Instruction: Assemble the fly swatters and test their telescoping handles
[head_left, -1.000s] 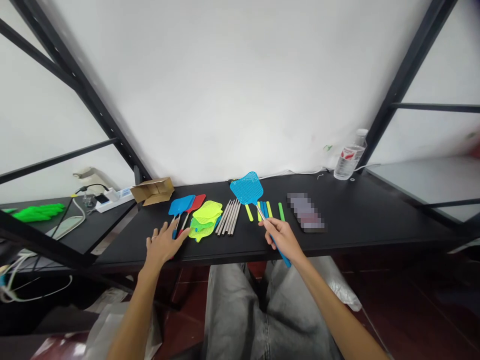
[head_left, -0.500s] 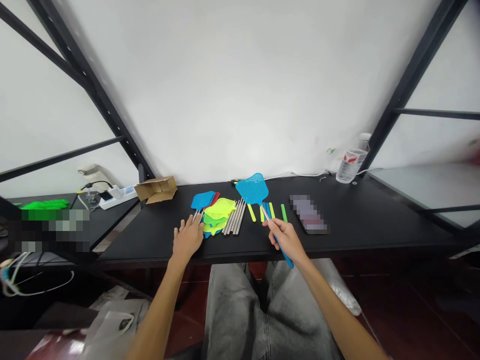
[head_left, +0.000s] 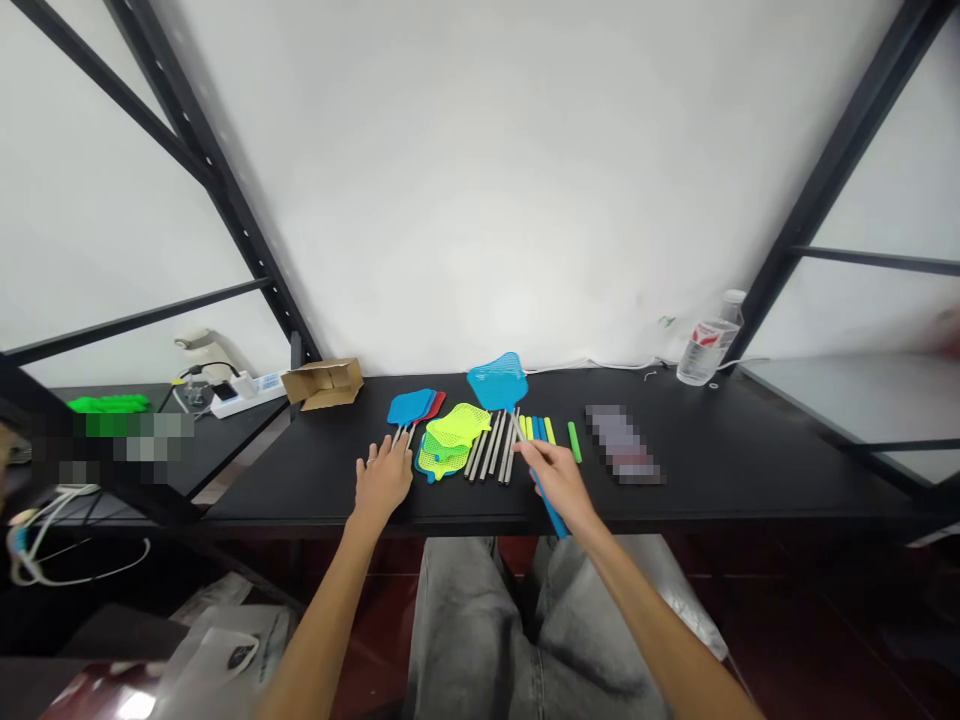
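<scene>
My right hand (head_left: 559,480) is closed round the blue handle of a fly swatter (head_left: 498,382), whose blue mesh head points away from me above the metal tubes. My left hand (head_left: 384,482) lies with its fingers spread over the rods of several fly swatters with blue heads (head_left: 411,407) and a red head (head_left: 436,404). Beside it is a pile of loose yellow and green swatter heads (head_left: 457,428), with a blue one partly showing beneath. Several metal tubes (head_left: 486,448) lie right of the pile. Yellow and blue handles (head_left: 538,428) and one green handle (head_left: 574,442) lie past them.
A phone-like, pixelated object (head_left: 622,445) lies right of the handles. A water bottle (head_left: 709,340) stands at the back right of the black table (head_left: 720,450). An open cardboard box (head_left: 324,384) and a white power strip (head_left: 251,393) are at the left. Black rack posts flank both sides.
My right hand has moved a little left with the blue fly swatter, bringing its head farther over the tubes. The tubes look more spread out. My left hand has barely moved.
</scene>
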